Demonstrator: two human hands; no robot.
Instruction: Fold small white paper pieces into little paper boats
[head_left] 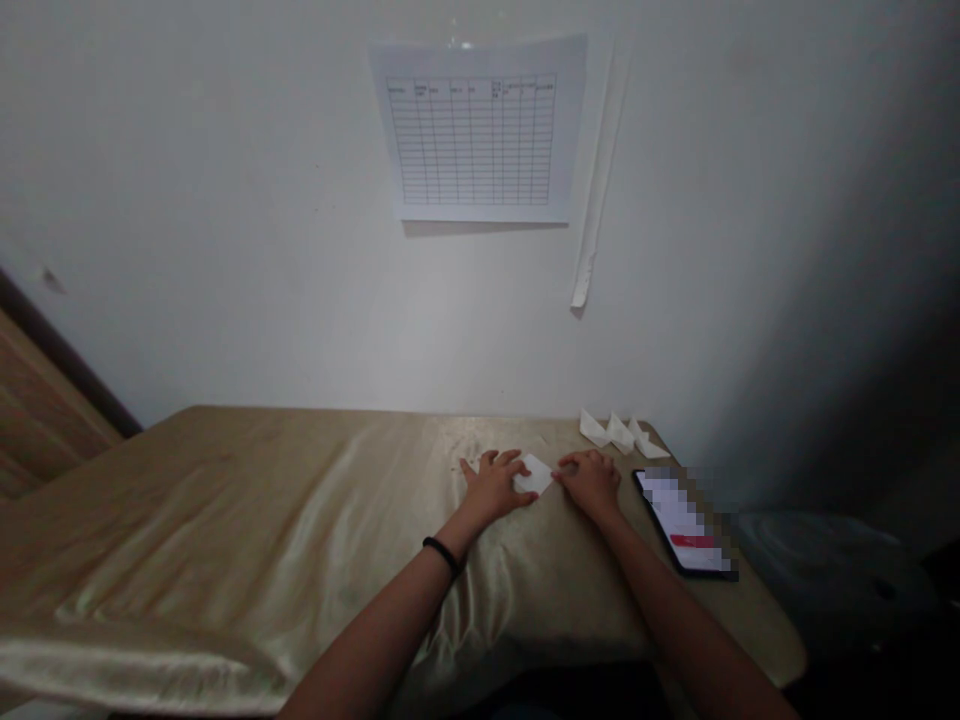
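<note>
A small piece of folded white paper [535,474] lies low over the cloth-covered table, between my two hands. Thumb and index finger of my left hand [493,484] grip its left side, while the other fingers spread out beyond. At the opposite corner, the fingertips of my right hand [592,481] are pinched together on the paper's edge. Several folded white paper boats [621,433] stand at the back right of the table, just past my right hand.
A phone [679,538] with a lit screen lies right of my right forearm, near the table's edge. Wrinkled golden cloth [247,520] covers the table. Behind it rises a white wall with a printed chart [472,140] taped on. A dark bag-like object [832,570] sits beyond the right edge.
</note>
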